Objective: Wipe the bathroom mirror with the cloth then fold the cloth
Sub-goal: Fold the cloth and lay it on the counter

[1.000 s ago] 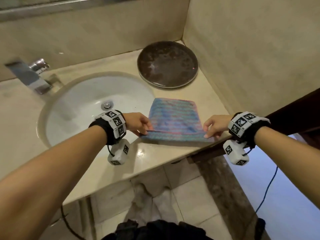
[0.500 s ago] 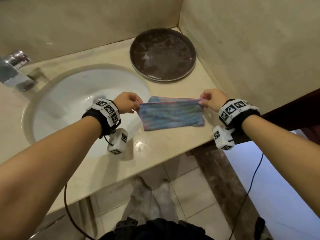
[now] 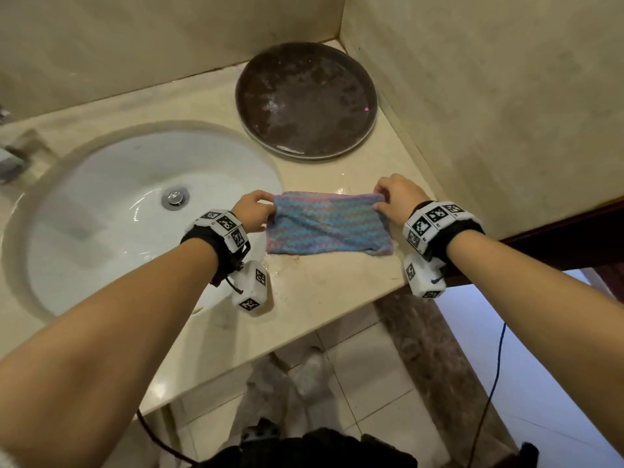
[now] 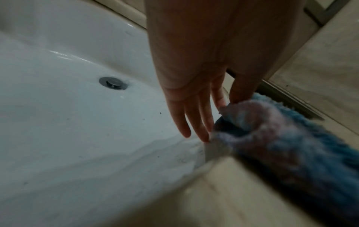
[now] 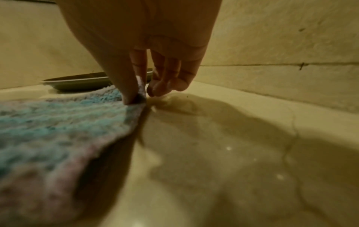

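The striped blue-and-pink cloth lies folded on the table, at 3 o'clock from the white sink. The left hand pinches its far left corner in a closed grip; the right hand pinches the far right corner. A dark round tray sits at 12 o'clock.

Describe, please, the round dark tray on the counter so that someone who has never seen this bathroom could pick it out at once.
Start at the beige stone counter with the white oval sink set into it. Go to the back right corner, where the two walls meet: the round dark brown tray lies flat there, beyond the blue and pink striped cloth. It is the only dark, rigid disc on the counter, with a pale rim.
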Motion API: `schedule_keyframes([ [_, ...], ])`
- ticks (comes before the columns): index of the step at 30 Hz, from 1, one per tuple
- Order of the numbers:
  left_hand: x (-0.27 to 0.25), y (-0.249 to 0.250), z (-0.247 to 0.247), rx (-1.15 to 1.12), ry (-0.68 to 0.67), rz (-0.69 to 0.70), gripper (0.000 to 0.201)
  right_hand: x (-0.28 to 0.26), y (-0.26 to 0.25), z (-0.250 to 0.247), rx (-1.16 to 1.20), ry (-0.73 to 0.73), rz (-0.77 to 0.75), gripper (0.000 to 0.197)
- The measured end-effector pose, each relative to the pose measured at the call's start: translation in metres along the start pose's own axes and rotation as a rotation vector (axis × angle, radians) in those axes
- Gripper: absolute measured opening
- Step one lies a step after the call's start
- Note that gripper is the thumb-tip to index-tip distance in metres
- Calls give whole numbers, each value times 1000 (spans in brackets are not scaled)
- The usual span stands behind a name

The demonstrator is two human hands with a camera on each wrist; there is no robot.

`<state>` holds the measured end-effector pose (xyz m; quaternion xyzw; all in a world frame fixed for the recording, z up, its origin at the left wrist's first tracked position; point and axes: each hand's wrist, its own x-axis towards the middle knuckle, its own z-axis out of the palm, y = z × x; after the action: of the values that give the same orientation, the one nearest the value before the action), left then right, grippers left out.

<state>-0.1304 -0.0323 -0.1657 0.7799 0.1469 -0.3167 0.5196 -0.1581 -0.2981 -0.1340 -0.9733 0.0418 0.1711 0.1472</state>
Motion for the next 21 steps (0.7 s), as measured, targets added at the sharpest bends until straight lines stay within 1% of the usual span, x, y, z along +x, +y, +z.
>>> schedule_keyframes([
  [4, -5, 1, -6, -88, -78, -13, 19, 1, -1, -2, 124, 47, 3, 12],
  [5, -6, 1, -8, -87, -80, -8, 19, 0, -1, -3, 171, 59, 6, 12],
  [7, -6, 5, -12, -66, -43, 21, 22, -1, 0, -6, 253, 74, 20, 13],
  [9, -8, 15, -17, -47, 15, 68, 25, -1, 1, -15, 291, 85, 39, 12],
  [11, -13, 28, -23, -32, 43, 125, 28, -3, 1, -32, 287, 112, 46, 11],
  [14, -24, 52, -29, -8, 30, 219, 31, -8, 0, -63, 316, 229, 44, 13],
  [16, -32, 69, -32, 12, 2, 307, 30, -12, 1, -83, 379, 331, 42, 16],
  [18, -40, 85, -32, -1, 3, 399, 29, -17, 4, -98, 418, 410, 36, 18],
  [21, -49, 97, -28, -8, 16, 478, 27, -26, 14, -102, 373, 461, 12, 18],
])
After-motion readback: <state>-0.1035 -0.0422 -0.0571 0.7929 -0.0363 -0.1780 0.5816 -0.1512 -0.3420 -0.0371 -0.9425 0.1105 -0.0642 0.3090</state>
